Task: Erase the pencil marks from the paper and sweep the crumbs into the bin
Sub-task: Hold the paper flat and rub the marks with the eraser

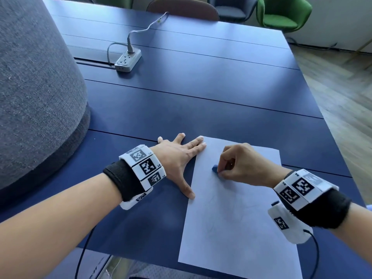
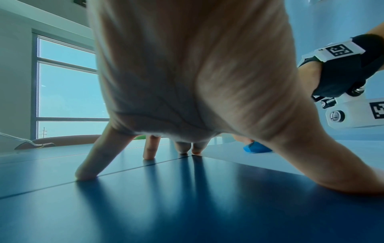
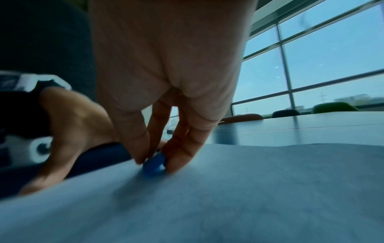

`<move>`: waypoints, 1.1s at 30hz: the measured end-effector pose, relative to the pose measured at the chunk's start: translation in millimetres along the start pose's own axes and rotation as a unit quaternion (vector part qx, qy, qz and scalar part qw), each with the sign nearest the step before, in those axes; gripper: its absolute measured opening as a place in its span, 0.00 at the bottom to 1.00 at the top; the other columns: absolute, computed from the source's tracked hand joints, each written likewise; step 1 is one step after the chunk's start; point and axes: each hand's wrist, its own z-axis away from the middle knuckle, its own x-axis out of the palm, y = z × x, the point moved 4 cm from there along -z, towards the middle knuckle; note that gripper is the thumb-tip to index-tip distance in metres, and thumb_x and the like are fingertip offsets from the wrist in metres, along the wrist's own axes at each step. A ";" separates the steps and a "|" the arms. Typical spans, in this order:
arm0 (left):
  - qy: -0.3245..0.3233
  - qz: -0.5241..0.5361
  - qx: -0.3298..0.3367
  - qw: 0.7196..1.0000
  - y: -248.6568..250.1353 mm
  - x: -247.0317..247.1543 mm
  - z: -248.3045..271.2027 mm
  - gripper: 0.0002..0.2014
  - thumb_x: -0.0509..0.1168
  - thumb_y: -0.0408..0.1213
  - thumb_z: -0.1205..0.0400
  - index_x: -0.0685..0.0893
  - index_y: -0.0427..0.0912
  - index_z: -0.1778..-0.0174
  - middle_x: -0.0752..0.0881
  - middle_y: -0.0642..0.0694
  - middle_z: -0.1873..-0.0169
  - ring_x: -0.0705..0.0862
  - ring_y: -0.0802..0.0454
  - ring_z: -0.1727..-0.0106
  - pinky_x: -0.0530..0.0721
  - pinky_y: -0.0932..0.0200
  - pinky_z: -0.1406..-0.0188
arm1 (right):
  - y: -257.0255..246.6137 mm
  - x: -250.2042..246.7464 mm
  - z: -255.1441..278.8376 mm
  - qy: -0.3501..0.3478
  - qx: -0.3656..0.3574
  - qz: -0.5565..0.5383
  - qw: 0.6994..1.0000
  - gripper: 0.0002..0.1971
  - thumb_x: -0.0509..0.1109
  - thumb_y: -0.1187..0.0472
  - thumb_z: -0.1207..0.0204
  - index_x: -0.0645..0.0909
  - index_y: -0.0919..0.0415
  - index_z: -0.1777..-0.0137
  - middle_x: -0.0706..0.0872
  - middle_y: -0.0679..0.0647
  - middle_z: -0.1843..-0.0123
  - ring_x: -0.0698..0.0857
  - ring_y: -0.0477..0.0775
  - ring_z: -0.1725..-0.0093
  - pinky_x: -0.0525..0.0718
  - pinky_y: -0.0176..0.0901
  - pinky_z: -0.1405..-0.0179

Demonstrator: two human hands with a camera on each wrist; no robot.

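Observation:
A white sheet of paper [image 1: 237, 218] with faint pencil lines lies on the dark blue table [image 1: 201, 93]. My right hand [image 1: 239, 165] pinches a small blue eraser [image 1: 214, 169] and holds it down on the upper left part of the sheet; the right wrist view shows the eraser [image 3: 154, 164] between thumb and fingers, touching the paper [image 3: 249, 189]. My left hand [image 1: 177, 156] lies flat with fingers spread, two fingertips on the sheet's far left corner and the thumb at its left edge. Its fingers [image 2: 149, 148] press the table [image 2: 187, 205]. No bin is in view.
A large grey fabric-covered shape [image 1: 36, 87] stands on the table's left side. A white power strip [image 1: 128, 60] with a plugged cable lies further back. Chairs, one green [image 1: 281, 15], stand beyond the far edge. The table's right edge drops to a wooden floor [image 1: 346, 93].

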 end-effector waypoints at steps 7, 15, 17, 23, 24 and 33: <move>-0.002 -0.001 0.000 1.000 0.6 0.0 0.0 0.71 0.72 0.77 0.43 0.31 0.58 0.16 0.30 0.67 0.19 0.36 0.43 0.16 0.54 0.19 0.29 | 3.7 1.6 -2.4 0.003 0.053 -0.033 0.998 0.07 0.78 0.68 0.35 0.89 0.60 0.57 0.90 0.49 0.63 0.85 0.42 0.65 0.84 0.32 0.63; -0.004 0.003 0.000 1.000 0.6 -0.7 0.0 0.71 0.72 0.77 0.43 0.31 0.58 0.16 0.29 0.67 0.19 0.36 0.43 0.16 0.55 0.20 0.29 | 13.3 -9.4 -19.8 0.048 0.074 -0.056 0.995 0.04 0.78 0.68 0.33 0.90 0.60 0.61 0.91 0.51 0.65 0.86 0.40 0.67 0.78 0.23 0.66; -0.005 0.002 0.001 1.000 0.9 -0.6 0.0 0.71 0.72 0.77 0.43 0.31 0.58 0.16 0.29 0.67 0.19 0.36 0.43 0.16 0.55 0.19 0.29 | 10.3 -5.9 -17.9 0.024 0.069 -0.065 0.995 0.05 0.77 0.69 0.33 0.91 0.60 0.59 0.92 0.50 0.63 0.88 0.43 0.64 0.82 0.28 0.62; -0.004 0.006 0.003 1.000 0.2 0.4 -0.5 0.71 0.72 0.77 0.44 0.31 0.58 0.16 0.29 0.67 0.19 0.35 0.42 0.16 0.54 0.18 0.29 | -1.0 -7.2 -32.8 -0.016 0.050 -0.029 0.998 0.07 0.77 0.70 0.34 0.91 0.58 0.60 0.89 0.46 0.67 0.83 0.34 0.71 0.81 0.29 0.65; -0.003 0.010 0.004 1.000 -0.4 0.9 -0.6 0.71 0.72 0.77 0.44 0.31 0.58 0.16 0.29 0.68 0.19 0.35 0.42 0.16 0.54 0.17 0.30 | 0.9 -11.3 -37.9 0.008 0.056 -0.034 0.998 0.06 0.77 0.70 0.33 0.91 0.59 0.60 0.87 0.45 0.69 0.81 0.32 0.72 0.79 0.28 0.66; -0.008 0.015 0.005 1.000 -0.2 0.3 -0.4 0.71 0.73 0.76 0.43 0.30 0.59 0.17 0.29 0.68 0.20 0.34 0.42 0.16 0.53 0.17 0.29 | -12.6 -1.1 -34.3 -0.010 0.032 -0.046 0.998 0.06 0.76 0.71 0.33 0.91 0.63 0.58 0.83 0.40 0.74 0.79 0.32 0.75 0.73 0.22 0.69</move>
